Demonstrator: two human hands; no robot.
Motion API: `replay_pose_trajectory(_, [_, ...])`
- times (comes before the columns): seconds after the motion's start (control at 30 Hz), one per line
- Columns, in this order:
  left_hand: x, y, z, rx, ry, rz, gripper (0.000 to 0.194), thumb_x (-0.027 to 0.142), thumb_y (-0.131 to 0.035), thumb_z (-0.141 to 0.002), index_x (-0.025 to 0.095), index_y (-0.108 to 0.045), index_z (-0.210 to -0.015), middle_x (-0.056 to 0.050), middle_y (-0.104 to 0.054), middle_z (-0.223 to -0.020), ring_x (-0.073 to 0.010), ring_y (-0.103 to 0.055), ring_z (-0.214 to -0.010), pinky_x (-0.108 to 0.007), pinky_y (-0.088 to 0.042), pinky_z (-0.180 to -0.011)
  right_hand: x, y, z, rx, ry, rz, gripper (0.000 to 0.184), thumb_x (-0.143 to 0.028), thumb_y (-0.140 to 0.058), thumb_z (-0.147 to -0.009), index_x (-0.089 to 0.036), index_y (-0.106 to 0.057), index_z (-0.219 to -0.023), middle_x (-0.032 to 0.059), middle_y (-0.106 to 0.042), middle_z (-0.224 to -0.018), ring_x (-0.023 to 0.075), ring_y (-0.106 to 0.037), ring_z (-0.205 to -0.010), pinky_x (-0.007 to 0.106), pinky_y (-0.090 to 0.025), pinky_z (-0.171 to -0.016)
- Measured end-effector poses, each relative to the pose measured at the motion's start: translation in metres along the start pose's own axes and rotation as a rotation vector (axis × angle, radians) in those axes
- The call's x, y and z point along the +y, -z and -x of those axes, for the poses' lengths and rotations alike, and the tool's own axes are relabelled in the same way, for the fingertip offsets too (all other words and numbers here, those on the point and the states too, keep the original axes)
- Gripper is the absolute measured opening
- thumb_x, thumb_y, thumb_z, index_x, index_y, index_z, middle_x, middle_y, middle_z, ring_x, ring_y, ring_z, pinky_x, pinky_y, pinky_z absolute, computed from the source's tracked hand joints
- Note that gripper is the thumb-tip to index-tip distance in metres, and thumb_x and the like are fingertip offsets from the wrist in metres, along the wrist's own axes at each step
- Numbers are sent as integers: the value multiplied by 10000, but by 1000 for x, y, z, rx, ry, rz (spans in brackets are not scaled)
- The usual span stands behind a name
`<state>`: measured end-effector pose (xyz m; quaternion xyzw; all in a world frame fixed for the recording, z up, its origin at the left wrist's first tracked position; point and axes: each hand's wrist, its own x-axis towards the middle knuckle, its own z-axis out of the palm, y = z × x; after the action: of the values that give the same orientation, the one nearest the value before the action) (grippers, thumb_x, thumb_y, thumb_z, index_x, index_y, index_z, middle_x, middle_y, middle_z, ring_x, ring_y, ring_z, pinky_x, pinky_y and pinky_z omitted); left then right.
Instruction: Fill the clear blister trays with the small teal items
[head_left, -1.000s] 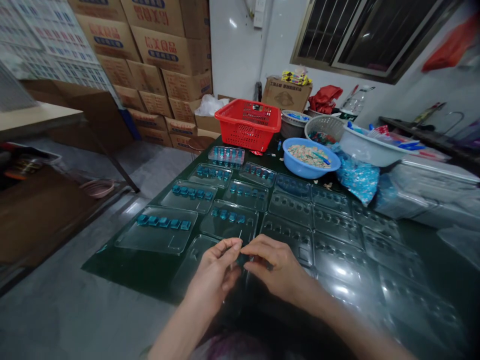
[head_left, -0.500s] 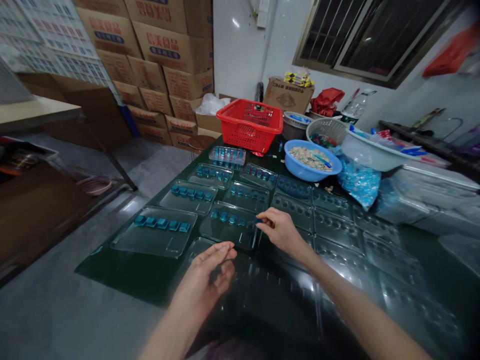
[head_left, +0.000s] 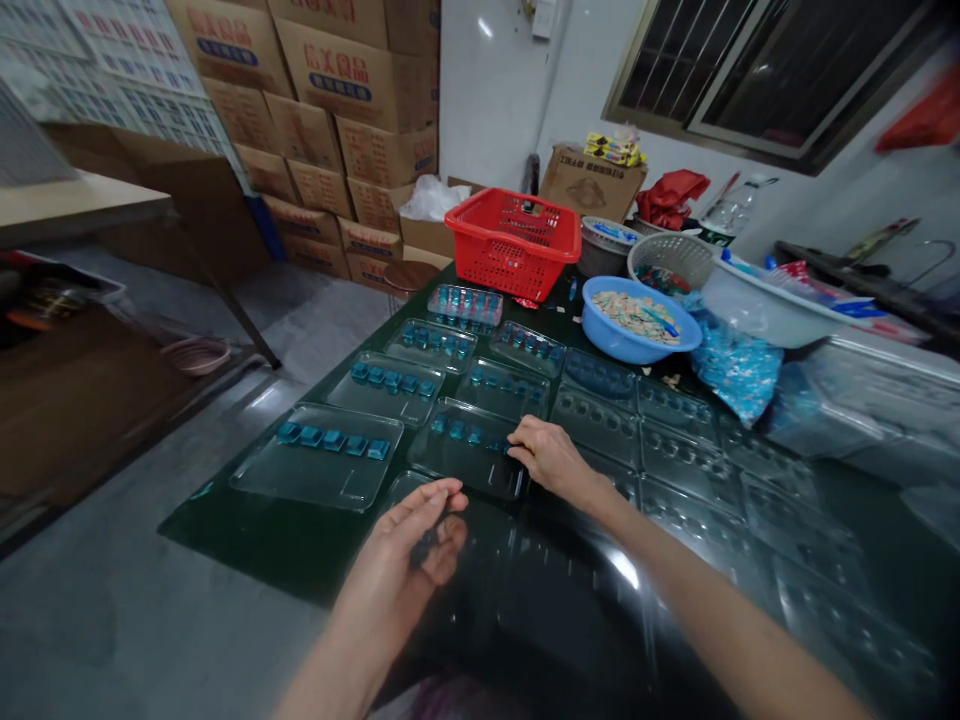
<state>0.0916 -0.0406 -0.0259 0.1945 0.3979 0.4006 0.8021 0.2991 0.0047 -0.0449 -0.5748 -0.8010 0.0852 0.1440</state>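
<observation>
My right hand (head_left: 547, 456) reaches onto a clear plastic tray (head_left: 471, 462) with a row of small blue pieces, its fingertips pinched at the row's right end, on a blue piece as far as I can tell. My left hand (head_left: 411, 552) hovers nearer to me over the table's front edge, fingers curled together around something small that I cannot make out. Several more clear trays lie in rows on the dark table (head_left: 285, 540); those on the left hold blue pieces, such as the front left tray (head_left: 319, 468).
A red basket (head_left: 516, 244), a blue bowl (head_left: 640, 318) of small pieces, a white basin (head_left: 765, 302) and a bag of blue pieces (head_left: 735, 368) stand at the table's far end. Cardboard boxes (head_left: 337, 90) are stacked at the back left. Grey floor lies left.
My hands were together near the front edge; the right hand moved forward to the tray of blue pieces, and the left hand stayed back and dropped slightly.
</observation>
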Motion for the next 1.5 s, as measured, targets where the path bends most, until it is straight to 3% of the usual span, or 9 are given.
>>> replay_pose_trajectory(0.17, [-1, -4, 1, 7, -6, 35, 234, 203, -600, -683, 135, -613, -906, -93, -601, -879, -151, -577, -670, -224, -432, -486, -1, 0, 3, -5, -12, 35, 141, -185, -465, -811, -149, -599, -788, 46, -533, -766, 127, -513, -698, 225, -376, -621])
replay_pose_trajectory(0.27, [-1, -2, 5, -8, 2, 108, 264, 228, -556, -719, 129, -591, -961, -132, -607, -927, -204, -595, -735, -254, -443, -495, -4, 10, 10, 31, -30, 34, 288, -227, -527, -775, -154, -515, -1053, 47, -537, -817, 133, -512, -690, 238, -386, -615])
replay_pose_trajectory(0.33, [-1, 0, 8, -25, 6, 144, 295, 251, -523, -744, 127, -564, -1008, -153, -603, -957, -245, -594, -799, -266, -442, -493, -15, 19, 16, 96, -39, -5, 417, -246, -527, -775, -170, -422, -1171, 53, -534, -875, 136, -510, -699, 250, -389, -623])
replay_pose_trajectory(0.43, [0, 2, 16, -49, -4, 159, 316, 275, -490, -766, 121, -537, -1039, -168, -600, -970, -283, -581, -850, -289, -447, -489, -48, 27, 27, 182, 22, -166, 296, -250, -490, -797, -224, -495, -1092, 34, -541, -884, 137, -512, -748, 250, -386, -650])
replay_pose_trajectory(0.63, [-3, 2, 30, -87, -87, 20, 330, 293, -458, -783, 106, -534, -1044, -110, -616, -832, -171, -566, -513, -366, -474, -513, -103, 12, 43, 77, 126, -226, 111, -210, -506, -772, -219, -576, -857, 7, -554, -815, 128, -497, -757, 235, -365, -665])
replay_pose_trajectory(1.1, [-25, 13, 53, -159, 45, -191, 516, 283, -484, -769, 200, -326, -1254, -70, -595, -765, -187, -574, -501, -369, -472, -524, -121, 3, 69, 8, 147, -361, 156, -113, -450, -780, -211, -560, -831, 5, -558, -857, 117, -503, -791, 217, -370, -678])
replay_pose_trajectory(1.23, [-18, 17, 58, -78, 75, -215, 505, 291, -508, -751, 233, -357, -1229, -79, -598, -846, -182, -572, -508, -355, -469, -487, -115, 0, 69, 12, 81, -447, 122, -128, -489, -762, -202, -580, -797, -5, -546, -748, 106, -501, -691, 209, -374, -617])
replay_pose_trajectory(1.33, [-7, 28, 60, -44, 53, -221, 385, 281, -542, -729, 199, -490, -1101, -91, -598, -875, -137, -535, -497, -225, -376, -353, -104, -2, 59, 76, -2, -499, 147, -158, -523, -750, -208, -600, -864, -1, -540, -738, 106, -499, -653, 216, -378, -593])
replay_pose_trajectory(1.5, [8, 58, 61, 181, -128, -213, 184, 247, -586, -707, 167, -595, -873, -14, -584, -718, -22, -409, -450, -118, -289, -371, -96, -9, 25, 133, -1, -556, 168, -181, -529, -747, -194, -614, -892, 2, -546, -718, 110, -499, -634, 230, -384, -600])
